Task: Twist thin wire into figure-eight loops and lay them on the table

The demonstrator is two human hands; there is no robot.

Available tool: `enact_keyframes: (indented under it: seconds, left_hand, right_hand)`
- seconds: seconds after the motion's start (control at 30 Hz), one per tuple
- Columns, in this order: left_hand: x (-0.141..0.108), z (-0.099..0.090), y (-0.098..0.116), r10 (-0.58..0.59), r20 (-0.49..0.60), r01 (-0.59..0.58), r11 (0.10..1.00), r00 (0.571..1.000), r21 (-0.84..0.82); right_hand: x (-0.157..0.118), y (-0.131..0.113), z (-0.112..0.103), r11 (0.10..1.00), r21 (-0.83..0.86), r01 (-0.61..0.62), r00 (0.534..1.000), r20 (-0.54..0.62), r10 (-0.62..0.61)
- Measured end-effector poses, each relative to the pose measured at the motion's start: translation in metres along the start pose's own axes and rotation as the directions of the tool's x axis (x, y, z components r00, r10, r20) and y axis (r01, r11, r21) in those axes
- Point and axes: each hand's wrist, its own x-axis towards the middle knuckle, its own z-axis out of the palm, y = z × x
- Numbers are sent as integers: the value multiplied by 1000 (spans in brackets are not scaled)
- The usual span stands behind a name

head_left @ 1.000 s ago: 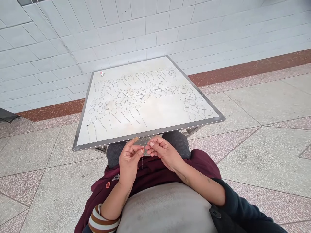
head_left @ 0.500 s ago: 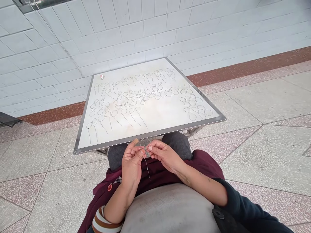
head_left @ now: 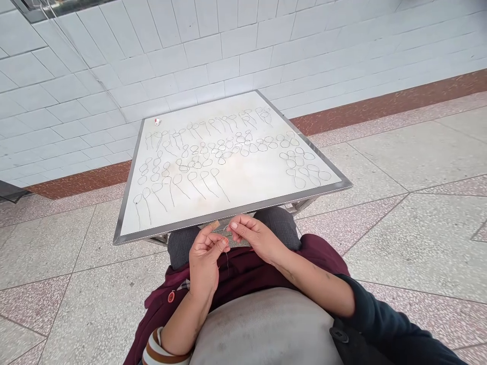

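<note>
Between my two hands is a thin wire, curved at the top, its loose tail hanging below my left fingers. My left hand pinches it between thumb and forefinger; tan tape wraps one raised fingertip. My right hand, fingers pressed together, holds the curved part just up and to the right. Both hands are over my lap, in front of the near edge of a white table. On the table lie rows of wire loops, some with long tails, others in figure-eight shapes.
A small white and red object sits at the table's far left corner. The table has a grey metal rim and stands by a white tiled wall. My knees are under its near edge, above a speckled stone floor.
My right hand has risen slightly and shifted left. The round loop seen between my hands now shows only as a short curve, and less of the tail is visible.
</note>
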Motion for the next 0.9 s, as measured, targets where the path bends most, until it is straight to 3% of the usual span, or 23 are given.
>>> enact_keyframes:
  seconds: [0.37,0.7,0.9]
  left_hand:
    - [-1,-5,7,6,66,-19,978,998,209]
    - [3,-3,-5,-36,19,37,998,999,-53]
    - [2,-3,-7,-52,61,53,999,997,-4]
  right_hand:
    - [2,1,2,972,144,-186,983,19,185]
    - [6,4,1,969,155,-193,979,-34,200]
    - [8,7,1,962,144,-230,971,-31,236]
